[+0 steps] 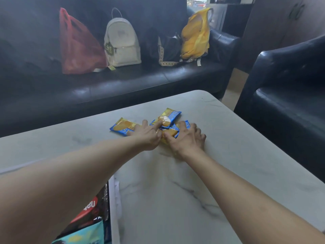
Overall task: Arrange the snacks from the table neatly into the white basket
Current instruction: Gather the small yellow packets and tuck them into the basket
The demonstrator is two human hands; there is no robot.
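Several small blue-and-yellow snack packets (167,118) lie in a loose heap near the far middle of the marble-look table (175,191). One packet (121,127) lies a little apart to the left. My left hand (147,136) rests on the heap with fingers spread over the packets. My right hand (186,140) presses on the heap's right side, fingers apart, and a packet shows under it. Neither hand has a packet lifted. The white basket (112,199) shows only as a rim at the bottom left, under my left forearm, with dark, red and teal snack bags (88,217) inside.
A black leather sofa (123,81) stands behind the table, carrying a red plastic bag (77,46), a white backpack (121,43), a dark bag (167,48) and a yellow bag (197,34). A black armchair (284,95) stands at the right.
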